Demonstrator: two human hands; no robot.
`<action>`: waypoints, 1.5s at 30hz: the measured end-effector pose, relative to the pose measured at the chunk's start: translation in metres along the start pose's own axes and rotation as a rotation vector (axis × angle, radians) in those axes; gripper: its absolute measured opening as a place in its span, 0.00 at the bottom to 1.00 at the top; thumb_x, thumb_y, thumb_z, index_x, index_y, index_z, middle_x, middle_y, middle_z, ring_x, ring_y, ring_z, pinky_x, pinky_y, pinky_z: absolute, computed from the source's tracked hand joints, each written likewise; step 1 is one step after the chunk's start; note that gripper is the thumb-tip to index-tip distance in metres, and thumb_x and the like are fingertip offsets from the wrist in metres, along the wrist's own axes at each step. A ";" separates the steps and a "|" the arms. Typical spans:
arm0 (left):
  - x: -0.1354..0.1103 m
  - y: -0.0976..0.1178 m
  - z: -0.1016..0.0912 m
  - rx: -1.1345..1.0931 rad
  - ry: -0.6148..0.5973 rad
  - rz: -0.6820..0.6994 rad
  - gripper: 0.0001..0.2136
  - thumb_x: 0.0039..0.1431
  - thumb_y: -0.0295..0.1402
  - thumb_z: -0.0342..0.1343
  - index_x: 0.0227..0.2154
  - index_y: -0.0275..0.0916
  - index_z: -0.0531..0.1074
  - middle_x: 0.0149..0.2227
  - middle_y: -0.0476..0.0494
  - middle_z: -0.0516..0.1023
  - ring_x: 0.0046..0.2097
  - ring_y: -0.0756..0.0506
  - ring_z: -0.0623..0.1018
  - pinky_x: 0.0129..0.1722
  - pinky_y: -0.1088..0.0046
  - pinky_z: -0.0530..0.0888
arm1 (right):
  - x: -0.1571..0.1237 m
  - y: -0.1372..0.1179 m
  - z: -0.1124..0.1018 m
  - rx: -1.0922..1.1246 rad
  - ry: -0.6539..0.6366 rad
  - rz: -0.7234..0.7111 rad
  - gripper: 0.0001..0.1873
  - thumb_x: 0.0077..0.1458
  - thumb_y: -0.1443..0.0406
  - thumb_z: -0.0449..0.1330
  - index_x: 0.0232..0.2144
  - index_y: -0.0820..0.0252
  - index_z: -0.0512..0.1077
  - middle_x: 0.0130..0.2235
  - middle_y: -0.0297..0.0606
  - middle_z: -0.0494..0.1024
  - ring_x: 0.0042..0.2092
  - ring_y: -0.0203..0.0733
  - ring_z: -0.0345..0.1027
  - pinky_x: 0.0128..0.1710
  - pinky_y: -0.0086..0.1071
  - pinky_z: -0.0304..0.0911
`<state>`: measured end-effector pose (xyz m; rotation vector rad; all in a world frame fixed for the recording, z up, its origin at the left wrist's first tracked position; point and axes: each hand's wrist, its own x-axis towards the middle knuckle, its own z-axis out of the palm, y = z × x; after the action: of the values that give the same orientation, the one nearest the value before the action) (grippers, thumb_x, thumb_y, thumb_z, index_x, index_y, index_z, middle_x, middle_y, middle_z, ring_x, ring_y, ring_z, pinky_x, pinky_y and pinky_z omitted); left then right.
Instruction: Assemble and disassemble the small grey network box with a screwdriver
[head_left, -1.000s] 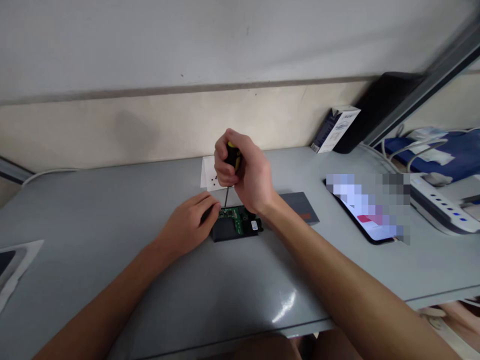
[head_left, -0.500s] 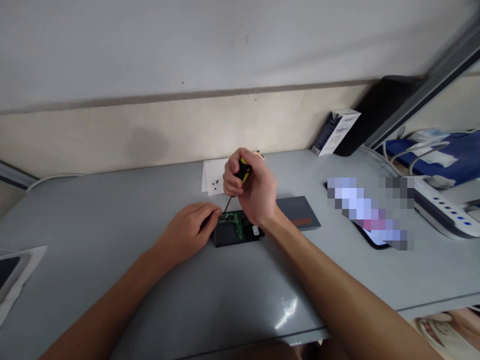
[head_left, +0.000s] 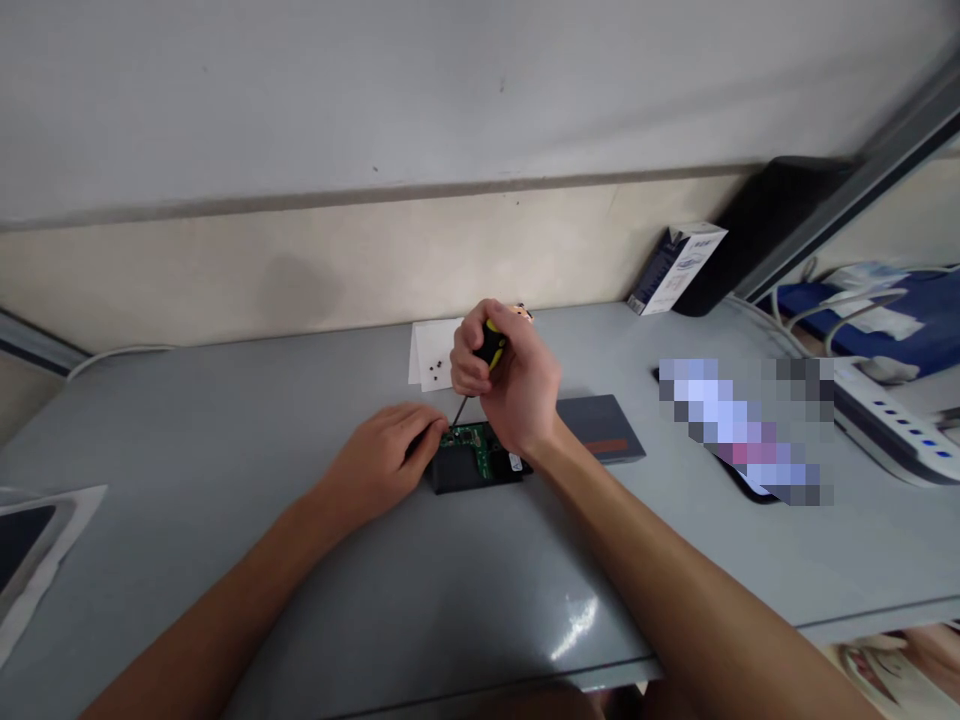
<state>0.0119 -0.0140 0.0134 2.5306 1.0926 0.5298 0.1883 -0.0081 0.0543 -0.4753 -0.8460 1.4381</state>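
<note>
My right hand [head_left: 521, 385] is wrapped round the black and yellow handle of a screwdriver [head_left: 492, 345]. Its thin shaft slants down to the left, with the tip at the upper left of a green circuit board [head_left: 482, 458]. That board lies in an open black device housing [head_left: 456, 472], partly covered by my right wrist. At the housing's left edge, my left hand [head_left: 390, 450] grips the corner between thumb and fingers, close to the screwdriver tip. Several small dark screws [head_left: 435, 371] rest on white paper [head_left: 429, 340] behind the housing.
A flat dark grey panel [head_left: 600, 420] with a brownish strip lies right of the housing. Further right are a blurred-out phone [head_left: 754, 490] and a white power strip [head_left: 892, 425]. A carton [head_left: 679, 268] leans by a black cylinder [head_left: 765, 230] near the wall.
The whole view has shifted slightly, so everything sits a little further right. Both hands keep their hold, and the screwdriver stays at the same part of the board.
</note>
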 end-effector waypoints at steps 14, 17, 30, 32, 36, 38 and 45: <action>-0.001 0.000 0.001 0.008 -0.007 -0.026 0.16 0.75 0.38 0.42 0.38 0.41 0.75 0.39 0.44 0.83 0.43 0.42 0.80 0.50 0.62 0.76 | 0.004 -0.003 -0.005 -0.096 -0.083 0.026 0.25 0.63 0.42 0.61 0.30 0.55 0.67 0.29 0.32 0.67 0.30 0.35 0.62 0.31 0.32 0.60; -0.001 -0.001 0.002 0.011 -0.008 -0.018 0.16 0.75 0.38 0.42 0.38 0.41 0.75 0.39 0.43 0.83 0.43 0.42 0.81 0.50 0.62 0.77 | 0.006 -0.002 -0.004 -0.078 -0.067 0.038 0.28 0.62 0.38 0.58 0.29 0.55 0.66 0.27 0.30 0.63 0.28 0.35 0.56 0.29 0.32 0.58; -0.002 0.000 0.001 -0.001 -0.006 -0.019 0.15 0.74 0.35 0.43 0.39 0.41 0.75 0.39 0.44 0.84 0.42 0.42 0.81 0.49 0.63 0.77 | 0.004 0.001 -0.013 -0.092 -0.015 -0.054 0.17 0.65 0.52 0.64 0.31 0.54 0.65 0.29 0.31 0.68 0.31 0.36 0.60 0.33 0.31 0.60; -0.002 0.000 0.001 0.001 -0.008 -0.021 0.15 0.74 0.35 0.43 0.38 0.41 0.75 0.38 0.44 0.83 0.41 0.43 0.80 0.49 0.63 0.77 | 0.005 0.000 -0.016 -0.110 -0.028 -0.050 0.16 0.66 0.52 0.62 0.32 0.55 0.69 0.30 0.33 0.69 0.32 0.36 0.61 0.34 0.32 0.61; -0.001 0.000 0.001 0.005 -0.017 -0.018 0.15 0.74 0.35 0.43 0.38 0.41 0.74 0.37 0.45 0.82 0.40 0.43 0.80 0.49 0.63 0.77 | 0.007 -0.002 -0.017 -0.061 -0.041 0.023 0.18 0.67 0.48 0.59 0.36 0.55 0.71 0.29 0.32 0.65 0.30 0.36 0.59 0.32 0.32 0.61; -0.001 -0.001 0.001 0.008 -0.015 -0.018 0.14 0.74 0.35 0.43 0.38 0.41 0.75 0.38 0.45 0.82 0.40 0.43 0.80 0.49 0.63 0.77 | 0.006 -0.003 -0.016 -0.016 -0.011 0.030 0.18 0.68 0.47 0.58 0.37 0.54 0.70 0.28 0.30 0.63 0.29 0.36 0.57 0.31 0.32 0.61; -0.001 -0.001 0.002 0.004 -0.014 -0.026 0.15 0.74 0.36 0.43 0.39 0.41 0.75 0.38 0.44 0.83 0.41 0.43 0.80 0.49 0.62 0.77 | 0.005 -0.005 -0.013 -0.034 0.065 0.034 0.24 0.64 0.44 0.61 0.29 0.53 0.60 0.24 0.28 0.60 0.26 0.35 0.54 0.28 0.31 0.59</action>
<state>0.0113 -0.0145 0.0113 2.5159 1.1212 0.5021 0.2012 -0.0016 0.0509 -0.5615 -0.8147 1.4338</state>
